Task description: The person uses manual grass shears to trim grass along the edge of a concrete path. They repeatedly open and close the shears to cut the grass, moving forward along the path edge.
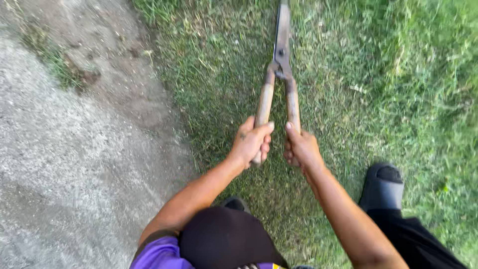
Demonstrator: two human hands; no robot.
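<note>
The person holds garden shears with both hands, out in front of the body, toward 12 o'clock. The left hand is wrapped tight around the end of the left wooden handle, thumb lying along the top. The right hand closes around the end of the right handle in the same way. Each hand has its own handle, probably because this tool works only when the two handles are moved apart and together. The handles are now near to each other, so the blades lie closed, one on the other, and point at 12 o'clock over the grass.

The shears are low over the lawn, a little to the right of the gravel path, which runs at 9 o'clock. A strip of bare soil lies between path and grass.

The blade tips are cut off by the upper edge, so I cannot tell whether they touch the grass. The pivot is a little blurred. One black sandal shows at 4 o'clock; the other foot is mostly hidden behind the dark clothing at 6 o'clock. The right fingers are partly hidden by the handle.
</note>
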